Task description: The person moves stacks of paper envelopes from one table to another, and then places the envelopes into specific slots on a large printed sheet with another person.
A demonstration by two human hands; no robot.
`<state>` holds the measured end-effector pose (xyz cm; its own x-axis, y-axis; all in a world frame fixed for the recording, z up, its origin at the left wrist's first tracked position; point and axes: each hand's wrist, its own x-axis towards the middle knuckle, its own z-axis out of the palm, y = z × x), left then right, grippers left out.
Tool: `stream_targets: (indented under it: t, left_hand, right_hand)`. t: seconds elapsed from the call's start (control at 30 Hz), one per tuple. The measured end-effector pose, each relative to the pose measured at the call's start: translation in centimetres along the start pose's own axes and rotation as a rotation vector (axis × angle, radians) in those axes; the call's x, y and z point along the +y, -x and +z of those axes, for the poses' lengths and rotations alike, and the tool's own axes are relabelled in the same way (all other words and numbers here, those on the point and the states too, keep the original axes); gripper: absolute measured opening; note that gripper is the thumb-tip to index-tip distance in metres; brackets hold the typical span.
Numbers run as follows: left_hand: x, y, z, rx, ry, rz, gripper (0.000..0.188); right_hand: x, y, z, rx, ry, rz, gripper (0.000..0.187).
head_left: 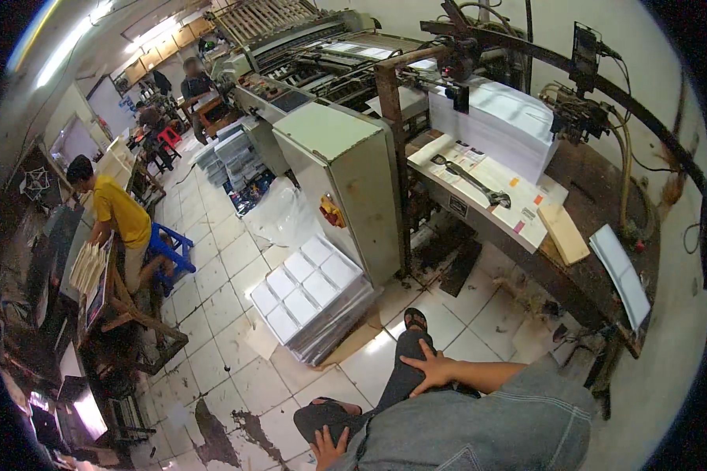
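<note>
Dark trousers (391, 388), bottom centre: left hand (327, 450) and right hand (430, 367) rest on them, fingers spread, nothing held. Paper stacks (316, 289) centre, near floor level; wrench (472, 180) on papers (526, 224), desk (601, 208), upper right.

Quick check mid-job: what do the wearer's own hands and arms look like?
The ungloved left hand and ungloved right hand are bare. The bare right forearm shows no watch; above it is a grey fabric sleeve with pale stitched seams. The left forearm doesn't show, so its sleeve can't be judged.
</note>
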<state>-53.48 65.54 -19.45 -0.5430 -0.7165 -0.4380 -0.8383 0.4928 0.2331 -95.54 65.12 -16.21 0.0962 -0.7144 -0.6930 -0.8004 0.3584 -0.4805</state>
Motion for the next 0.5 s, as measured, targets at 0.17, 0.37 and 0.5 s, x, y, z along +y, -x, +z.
stream_targets:
  t: [0.17,0.37,0.5]
  left_hand:
    - [1.4,-0.4,-2.0,-0.073,-0.001,-0.042,0.071]
    - [2.7,0.3,-3.5,-0.044,0.004,-0.06,0.067]
    - [2.9,0.2,-3.5,-0.048,0.045,-0.104,0.06]
  right_hand:
    - [0.8,-0.9,0.6,0.019,0.029,-0.017,0.123]
    - [0.9,-0.5,0.6,0.037,-0.017,-0.014,0.125]
    - [0.8,-0.7,0.6,0.028,-0.015,-0.006,0.126]
